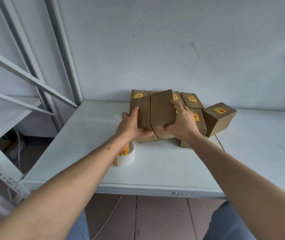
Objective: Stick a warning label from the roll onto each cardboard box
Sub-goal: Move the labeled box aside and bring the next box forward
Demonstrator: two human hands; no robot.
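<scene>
My left hand (131,123) grips one plain cardboard box (142,115); my right hand (181,122) grips the adjacent plain box (162,108), both raised and tilted above the labelled boxes (192,99) on the white shelf (173,161). The label roll (125,155) stands beneath my left wrist

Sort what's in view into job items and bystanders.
Job: two plain brown cardboard boxes held in both hands; labelled brown cardboard boxes; white roll of yellow-red warning labels.
Bystanders: white metal shelf frame; pale cord on the floor.
</scene>
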